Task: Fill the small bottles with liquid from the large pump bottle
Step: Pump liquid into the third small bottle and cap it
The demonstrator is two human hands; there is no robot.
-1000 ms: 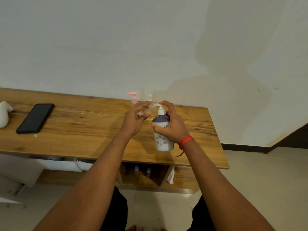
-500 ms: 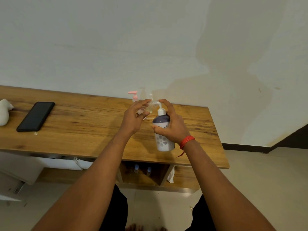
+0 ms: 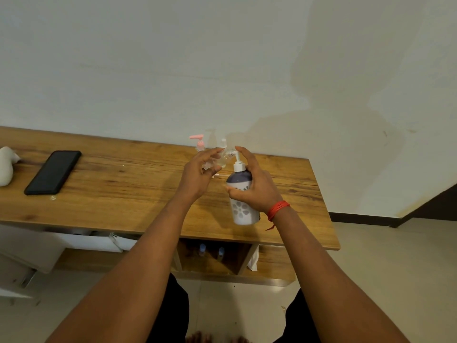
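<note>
The large pump bottle, white with a dark shoulder and grey flowers, stands on the wooden table. My right hand grips its body, with the forefinger arched over the white pump head. My left hand holds a small clear bottle right at the pump's nozzle. Behind my left hand stands a small bottle with a pink pump, and another small clear bottle shows just beyond the fingers.
A black phone lies on the table's left part, next to a white object at the frame edge. Two small blue-capped bottles sit in the open shelf below. The wall runs close behind the table.
The pump head has risen and my right forefinger with it. My left hand keeps the small clear bottle at the nozzle. The view has shifted slightly.
</note>
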